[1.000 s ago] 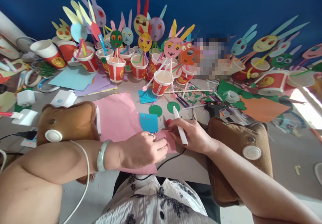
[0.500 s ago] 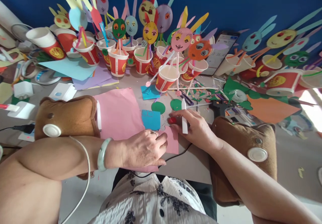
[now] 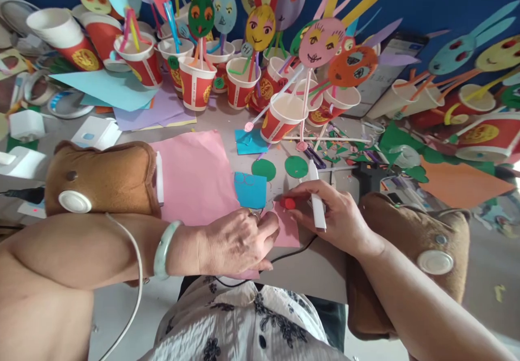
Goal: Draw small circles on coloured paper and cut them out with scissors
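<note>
My left hand (image 3: 231,242) lies over the pink paper (image 3: 195,171), its fingers curled in and pressed together. Whatever they may pinch is hidden. In my right hand (image 3: 341,215), a white marker pen (image 3: 317,201) leans across the fingers. A small red piece (image 3: 289,203), perhaps a marker cap, is between the thumb and forefinger. Just above my left fingertips lies a blue paper piece (image 3: 251,190) with faint drawn lines. Two green paper ovals (image 3: 264,170) rest beyond it.
Red paper cups (image 3: 284,120) with paper rabbit faces (image 3: 320,43) on straws line the back. A phone (image 3: 396,71) stands behind. Brown cushions (image 3: 103,182) flank my arms. Paper scraps (image 3: 345,142) and orange paper (image 3: 463,182) lie right; a black cable (image 3: 290,254) crosses near the edge.
The camera view has shifted, so the cups appear higher and larger. My right hand is slightly farther from my left, with the marker and red piece. My left hand stays curled over the paper.
</note>
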Demonstrator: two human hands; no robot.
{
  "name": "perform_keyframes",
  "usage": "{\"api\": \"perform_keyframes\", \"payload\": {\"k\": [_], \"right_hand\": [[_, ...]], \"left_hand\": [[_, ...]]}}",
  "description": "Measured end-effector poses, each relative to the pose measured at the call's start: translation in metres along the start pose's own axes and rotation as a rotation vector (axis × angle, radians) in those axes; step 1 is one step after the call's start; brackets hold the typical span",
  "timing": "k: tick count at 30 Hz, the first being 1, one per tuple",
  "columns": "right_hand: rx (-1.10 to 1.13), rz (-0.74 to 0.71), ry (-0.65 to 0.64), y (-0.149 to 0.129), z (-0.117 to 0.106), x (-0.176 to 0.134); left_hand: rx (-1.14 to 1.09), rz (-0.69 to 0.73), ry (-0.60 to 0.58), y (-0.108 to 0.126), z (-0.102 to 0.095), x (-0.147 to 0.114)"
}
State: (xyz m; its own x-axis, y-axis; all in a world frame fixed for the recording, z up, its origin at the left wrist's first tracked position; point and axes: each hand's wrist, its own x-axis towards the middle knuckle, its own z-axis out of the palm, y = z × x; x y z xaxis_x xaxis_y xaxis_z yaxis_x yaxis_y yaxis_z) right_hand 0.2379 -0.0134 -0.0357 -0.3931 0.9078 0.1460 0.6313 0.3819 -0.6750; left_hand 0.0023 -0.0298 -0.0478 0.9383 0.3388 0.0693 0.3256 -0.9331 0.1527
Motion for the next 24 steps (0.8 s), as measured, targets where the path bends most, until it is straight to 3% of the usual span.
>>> {"api": "perform_keyframes", "payload": {"k": [8,24], "right_hand": [[0.002,-0.008,-0.072,0.001,0.006,-0.003],[-0.036,0.009,-0.088,0.002,0.007,-0.003]], "left_hand": [[0.112,0.021,0.055,0.004,0.0,-0.002],[0.187,0.046,-0.024,0.009,-0.006,-0.005]]}}
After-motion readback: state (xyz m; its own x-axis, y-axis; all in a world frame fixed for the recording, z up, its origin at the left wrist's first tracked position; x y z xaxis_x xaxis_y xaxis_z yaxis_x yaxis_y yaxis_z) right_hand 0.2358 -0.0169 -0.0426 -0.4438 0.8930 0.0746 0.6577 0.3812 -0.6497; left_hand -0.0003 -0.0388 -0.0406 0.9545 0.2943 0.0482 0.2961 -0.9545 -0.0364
